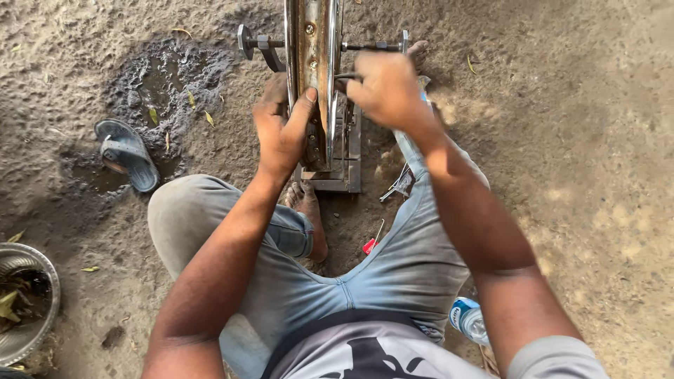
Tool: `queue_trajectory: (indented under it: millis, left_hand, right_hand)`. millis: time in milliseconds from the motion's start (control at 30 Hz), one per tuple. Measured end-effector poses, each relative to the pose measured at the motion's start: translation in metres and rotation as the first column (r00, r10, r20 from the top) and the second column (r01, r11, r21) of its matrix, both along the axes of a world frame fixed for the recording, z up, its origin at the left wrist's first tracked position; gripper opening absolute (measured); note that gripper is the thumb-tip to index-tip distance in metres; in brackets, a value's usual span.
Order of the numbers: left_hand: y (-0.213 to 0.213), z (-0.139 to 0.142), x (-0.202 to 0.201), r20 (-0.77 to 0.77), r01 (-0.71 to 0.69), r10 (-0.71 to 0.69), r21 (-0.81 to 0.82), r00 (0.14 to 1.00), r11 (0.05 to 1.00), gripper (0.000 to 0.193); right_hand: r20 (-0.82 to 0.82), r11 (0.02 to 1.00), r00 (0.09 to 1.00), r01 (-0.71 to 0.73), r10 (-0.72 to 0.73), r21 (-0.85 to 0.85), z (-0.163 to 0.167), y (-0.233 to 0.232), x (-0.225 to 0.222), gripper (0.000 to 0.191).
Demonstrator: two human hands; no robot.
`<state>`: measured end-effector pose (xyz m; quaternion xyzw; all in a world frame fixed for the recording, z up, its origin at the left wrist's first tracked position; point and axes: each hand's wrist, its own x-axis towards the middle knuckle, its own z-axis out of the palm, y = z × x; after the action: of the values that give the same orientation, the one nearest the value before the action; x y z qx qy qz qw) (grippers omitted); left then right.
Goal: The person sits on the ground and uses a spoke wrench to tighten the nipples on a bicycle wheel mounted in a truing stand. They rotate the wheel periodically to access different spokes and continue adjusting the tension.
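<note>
A shiny metal wheel rim (314,42) stands upright on edge in a small metal stand (344,158) on the dirt. My left hand (281,126) grips the rim's left side, thumb pressed on its outer face. My right hand (386,88) is closed on a dark tool (345,76) at the rim's right side. An axle rod (263,42) with nuts sticks out on both sides of the rim.
A grey sandal (126,154) lies at the left beside a wet muddy patch (165,84). A metal bowl (31,337) sits at the lower left edge. A plastic bottle (467,319) lies by my right hip. Small red item (370,245) between my legs.
</note>
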<state>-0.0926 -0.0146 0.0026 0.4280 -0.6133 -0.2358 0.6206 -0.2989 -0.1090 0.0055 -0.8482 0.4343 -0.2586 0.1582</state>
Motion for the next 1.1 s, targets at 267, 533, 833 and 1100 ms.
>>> queue_trajectory:
  millis: [267, 533, 833, 1100]
  left_hand:
    - [0.002, -0.005, 0.001, -0.088, 0.033, -0.021, 0.136, 0.996, 0.99, 0.012]
    - [-0.002, 0.001, 0.001, 0.069, -0.061, 0.056, 0.08, 0.996, 0.995, 0.009]
    - [-0.001, 0.006, 0.002, 0.064, -0.048, 0.044, 0.069, 0.997, 0.996, 0.009]
    - [-0.005, -0.038, 0.018, 0.213, -0.14, 0.141, -0.016, 0.967, 0.99, 0.031]
  right_hand:
    - [-0.259, 0.831, 0.941, -0.318, 0.219, -0.456, 0.069, -0.002, 0.001, 0.03]
    - [0.071, 0.852, 0.971, -0.164, 0.229, -0.496, 0.011, -0.002, 0.0, 0.026]
    - [0.579, 0.993, 0.807, 0.11, -0.117, 0.047, -0.045, 0.046, 0.041, 0.022]
    - [0.422, 0.964, 0.906, 0.143, -0.036, -0.226, -0.014, 0.045, 0.019, 0.012]
